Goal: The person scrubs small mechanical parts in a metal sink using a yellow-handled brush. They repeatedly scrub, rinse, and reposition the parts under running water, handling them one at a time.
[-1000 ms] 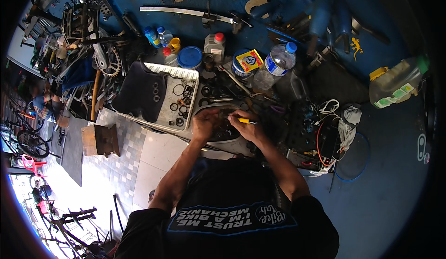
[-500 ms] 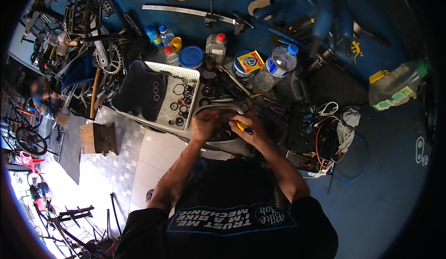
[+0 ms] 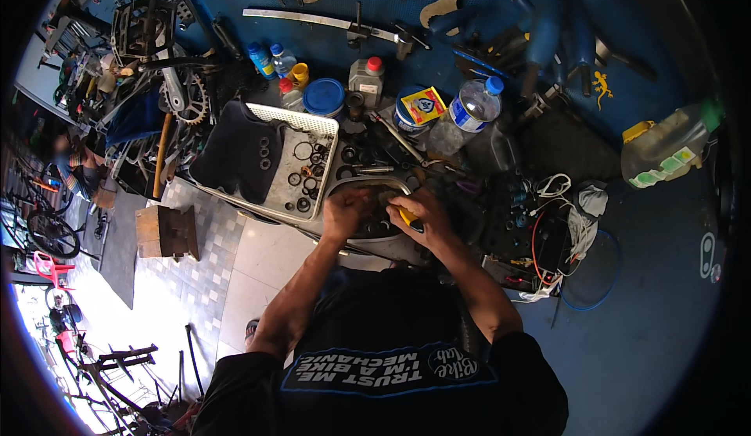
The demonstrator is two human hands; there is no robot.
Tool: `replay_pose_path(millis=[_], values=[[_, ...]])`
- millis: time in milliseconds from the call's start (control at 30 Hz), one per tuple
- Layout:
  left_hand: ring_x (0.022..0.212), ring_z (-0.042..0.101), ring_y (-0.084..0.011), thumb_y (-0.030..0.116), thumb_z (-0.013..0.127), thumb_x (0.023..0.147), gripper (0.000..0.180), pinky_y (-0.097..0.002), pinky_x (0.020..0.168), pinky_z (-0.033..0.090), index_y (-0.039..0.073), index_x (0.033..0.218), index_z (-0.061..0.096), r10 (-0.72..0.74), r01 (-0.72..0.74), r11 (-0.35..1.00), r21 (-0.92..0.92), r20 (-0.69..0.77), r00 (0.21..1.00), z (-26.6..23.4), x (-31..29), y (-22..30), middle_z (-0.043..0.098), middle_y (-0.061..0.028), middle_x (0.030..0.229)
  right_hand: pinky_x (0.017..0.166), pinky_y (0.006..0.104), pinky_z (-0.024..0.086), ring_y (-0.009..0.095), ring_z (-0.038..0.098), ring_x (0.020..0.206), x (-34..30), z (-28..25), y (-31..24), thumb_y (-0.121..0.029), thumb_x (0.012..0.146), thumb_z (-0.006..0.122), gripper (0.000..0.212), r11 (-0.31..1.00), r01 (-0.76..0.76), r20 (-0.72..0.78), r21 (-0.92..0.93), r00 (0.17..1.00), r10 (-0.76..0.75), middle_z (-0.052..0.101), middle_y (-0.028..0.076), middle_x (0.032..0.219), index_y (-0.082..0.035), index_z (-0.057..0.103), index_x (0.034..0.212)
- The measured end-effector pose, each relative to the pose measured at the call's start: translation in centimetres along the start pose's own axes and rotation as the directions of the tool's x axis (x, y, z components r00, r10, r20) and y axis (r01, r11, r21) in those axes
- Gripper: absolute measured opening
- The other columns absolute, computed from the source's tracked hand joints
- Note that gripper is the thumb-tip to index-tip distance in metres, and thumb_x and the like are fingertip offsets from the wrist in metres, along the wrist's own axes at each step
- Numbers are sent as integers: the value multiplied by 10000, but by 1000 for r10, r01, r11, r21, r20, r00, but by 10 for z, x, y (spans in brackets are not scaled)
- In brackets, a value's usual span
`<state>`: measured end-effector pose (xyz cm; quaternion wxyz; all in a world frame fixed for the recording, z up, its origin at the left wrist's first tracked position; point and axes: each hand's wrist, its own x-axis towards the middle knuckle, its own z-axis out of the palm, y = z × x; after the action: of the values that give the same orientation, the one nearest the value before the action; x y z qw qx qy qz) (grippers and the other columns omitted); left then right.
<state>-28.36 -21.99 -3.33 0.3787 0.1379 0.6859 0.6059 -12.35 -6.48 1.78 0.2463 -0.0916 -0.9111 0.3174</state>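
Observation:
Both my hands are over a grey-rimmed basin (image 3: 383, 179) with dark round parts in it. My right hand (image 3: 429, 215) is closed round a tool with a yellow-and-black handle (image 3: 410, 218); its working end is dark and too unclear to name. On the basin's left side, my left hand (image 3: 344, 212) has its fingers curled inward, close to the tool's end. Whatever those fingers hold is hidden and dim. Beside the basin on the left, a white tray (image 3: 293, 121) carries several metal rings (image 3: 303, 204) and a black cloth-like pad (image 3: 235, 148) with small rings on it.
Behind the basin stand a blue-lidded tub (image 3: 323, 96), a grey bottle with a red cap (image 3: 366, 82) and a clear blue-capped jug (image 3: 476, 106). A long wrench (image 3: 400, 137) lies among dark parts. Cables (image 3: 583, 229) crowd the right; a wooden box (image 3: 167, 233) stands on the floor.
The yellow handle has tilted slightly in my right hand. Both hands stay over the basin. At the far left, a seated person has shifted a little.

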Motion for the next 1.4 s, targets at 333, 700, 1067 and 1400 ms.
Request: replay_pose_path(millis=[333, 700, 1067, 1400], values=[[938, 800, -236, 20, 710, 1021, 252, -351, 803, 697, -95, 1243, 741, -56, 62, 992, -113, 50, 997, -4, -3, 4, 797, -190, 1106, 814, 419, 586, 316, 725, 910, 12, -18, -23, -234, 924, 863, 230, 998, 32, 77, 61, 996, -37, 800, 89, 1009, -106, 804, 1106], [894, 811, -254, -20, 641, 1042, 217, -357, 754, 707, -95, 1218, 744, -69, 74, 996, -40, 114, 991, -7, 0, 2, 795, -176, 1074, 850, 404, 586, 289, 728, 960, 7, -18, -5, -215, 912, 862, 240, 1000, 27, 123, 10, 992, -28, 806, 68, 1005, -102, 805, 1117], [903, 810, -255, -7, 614, 1061, 287, -344, 816, 695, -81, 1328, 685, -48, 65, 995, -76, 205, 978, -10, -4, 10, 779, -156, 1092, 823, 401, 557, 287, 701, 892, 4, -17, 12, -177, 886, 885, 241, 999, 23, 99, -34, 995, -19, 794, 81, 982, -86, 806, 1095], [949, 781, -241, -20, 723, 991, 384, -358, 783, 679, -42, 1361, 621, 30, 22, 973, -228, 222, 975, -15, 2, -7, 748, -149, 1153, 812, 422, 543, 309, 677, 896, -2, -5, 29, -220, 912, 848, 220, 997, 32, 183, -76, 983, -18, 753, 79, 931, -108, 773, 1087]])
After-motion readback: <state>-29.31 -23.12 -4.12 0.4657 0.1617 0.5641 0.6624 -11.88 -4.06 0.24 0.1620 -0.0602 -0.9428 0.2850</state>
